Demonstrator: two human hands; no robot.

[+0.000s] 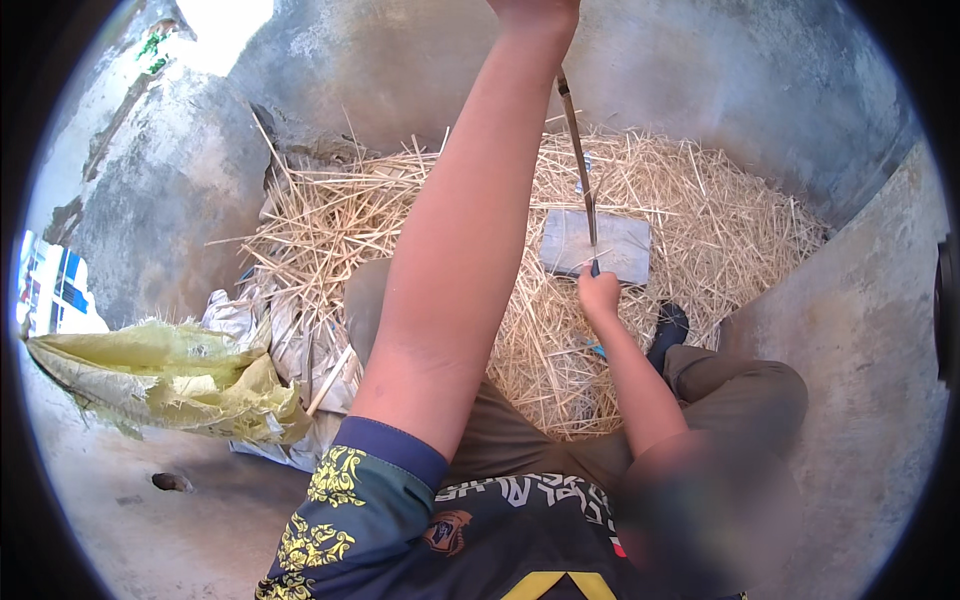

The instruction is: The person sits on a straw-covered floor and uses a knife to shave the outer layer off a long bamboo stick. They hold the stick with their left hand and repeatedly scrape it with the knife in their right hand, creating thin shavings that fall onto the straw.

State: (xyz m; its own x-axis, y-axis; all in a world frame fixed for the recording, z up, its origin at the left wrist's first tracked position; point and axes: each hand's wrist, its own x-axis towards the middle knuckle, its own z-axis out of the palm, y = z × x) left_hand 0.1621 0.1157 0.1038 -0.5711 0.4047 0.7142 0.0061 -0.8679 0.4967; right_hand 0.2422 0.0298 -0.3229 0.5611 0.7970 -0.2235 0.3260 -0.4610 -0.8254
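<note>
My left arm crosses the middle of the view and reaches up to the top edge. Only the wrist end of my left hand (537,10) shows there, its fingers cut off by the frame. From behind that wrist a long, thin brown strip (575,135) with a dark node slants down to a grey rectangular board (625,240) lying on straw. At the board's near edge, my right hand (600,294) is closed on a narrow, dark-handled tool (596,268) that looks like a knife. It meets the strip's lower end over the board.
Dry straw (720,210) is heaped around the board against a grey wall (700,70). A torn yellow sack (170,385) lies at the left. My bent leg (745,395) and a dark shoe (670,328) are at the right, beside a slanting wall.
</note>
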